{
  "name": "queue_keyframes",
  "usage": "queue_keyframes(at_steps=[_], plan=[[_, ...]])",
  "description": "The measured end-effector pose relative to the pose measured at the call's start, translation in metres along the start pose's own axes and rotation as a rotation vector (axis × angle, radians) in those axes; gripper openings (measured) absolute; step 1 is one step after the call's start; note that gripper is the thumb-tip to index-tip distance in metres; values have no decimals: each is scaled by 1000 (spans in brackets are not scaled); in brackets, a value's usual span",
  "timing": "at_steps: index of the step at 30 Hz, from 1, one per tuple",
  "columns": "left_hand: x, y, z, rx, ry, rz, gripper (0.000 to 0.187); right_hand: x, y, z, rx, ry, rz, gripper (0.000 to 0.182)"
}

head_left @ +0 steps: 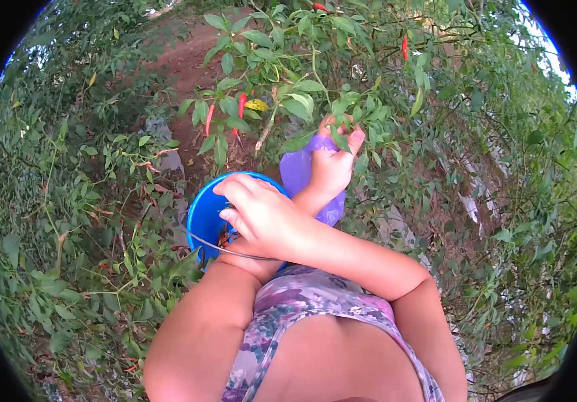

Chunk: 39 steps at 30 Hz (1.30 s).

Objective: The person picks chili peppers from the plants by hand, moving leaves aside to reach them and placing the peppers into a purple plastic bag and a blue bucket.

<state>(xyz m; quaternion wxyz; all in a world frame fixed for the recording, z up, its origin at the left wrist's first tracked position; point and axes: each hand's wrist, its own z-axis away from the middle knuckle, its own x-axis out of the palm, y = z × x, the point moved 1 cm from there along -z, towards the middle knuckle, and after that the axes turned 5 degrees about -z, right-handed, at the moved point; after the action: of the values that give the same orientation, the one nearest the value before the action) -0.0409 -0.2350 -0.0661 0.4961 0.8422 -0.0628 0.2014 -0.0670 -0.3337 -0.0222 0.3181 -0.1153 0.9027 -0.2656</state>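
Note:
My left hand [334, 159] reaches up into a chili plant [308, 87], its fingers curled around a leafy stem and partly hidden by leaves. A purple plastic bag [297, 167] hangs around that hand and wrist. My right arm crosses over the left forearm. My right hand [255, 209] is above a blue bucket [202, 218], thumb apart from the fingers, with nothing visible in it. The bucket's wire handle [228, 251] lies across my left forearm. Some red chilies [224, 238] show inside the bucket, mostly covered by the hand.
Red chilies hang on the plant ahead, one [209, 120] at left, another [242, 105] beside it, and one [405, 48] farther right. A yellow leaf [257, 105] is near them. Dense green plants stand on both sides. Bare reddish soil [191, 57] runs between rows.

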Motion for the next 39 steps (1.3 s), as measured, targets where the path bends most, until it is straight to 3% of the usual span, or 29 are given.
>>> queue_keyframes(at_steps=[3,6,7,8,9,11,12,14,16,20,23,25,26,27,29,32,35,37,38,39], plan=[[1,-4,1,192,85,-28,26,-21,-4,-8,-101,-9,-103,18],[-1,6,3,35,52,-179,25,-69,-13,-40,-249,209,35,12],[-2,6,2,-40,111,-544,29,-84,-13,-54,-241,281,119,11],[-6,-7,3,64,20,-483,29,-98,-7,-69,-222,350,264,10],[-10,-20,4,161,-77,-412,30,-110,4,-82,-127,368,362,12],[-3,-19,9,113,55,-288,26,-123,26,-101,221,258,621,20],[1,-18,11,95,122,-223,24,-122,32,-105,217,259,623,20],[1,-15,11,-44,-41,-301,33,-116,46,-107,407,44,931,19],[0,-12,10,-87,-180,-503,41,-104,61,-98,309,103,1027,18],[-3,-20,13,-110,-118,-333,40,-100,77,-91,352,78,943,20],[-8,-26,11,-4,-97,-266,39,-99,70,-93,432,50,872,22],[-13,-27,9,-94,-306,-791,43,-96,69,-91,406,46,872,22],[-14,-35,9,-95,-310,-791,43,-93,68,-90,376,37,870,22],[-15,-39,10,85,-335,-739,48,-92,65,-90,417,-5,845,23],[-17,-48,9,264,-359,-680,52,-86,64,-89,410,-23,863,22],[-18,-45,10,-57,-403,-597,59,-85,64,-86,434,-42,811,20],[-28,-70,14,206,-169,-668,28,-93,66,-86,490,-31,681,17],[-38,-31,11,41,-241,-490,29,-109,71,-83,523,-19,370,15],[-44,-10,9,-15,-267,-431,30,-116,75,-81,530,-10,373,15],[-51,12,5,-172,-519,-473,36,-122,80,-79,543,1,239,15]])
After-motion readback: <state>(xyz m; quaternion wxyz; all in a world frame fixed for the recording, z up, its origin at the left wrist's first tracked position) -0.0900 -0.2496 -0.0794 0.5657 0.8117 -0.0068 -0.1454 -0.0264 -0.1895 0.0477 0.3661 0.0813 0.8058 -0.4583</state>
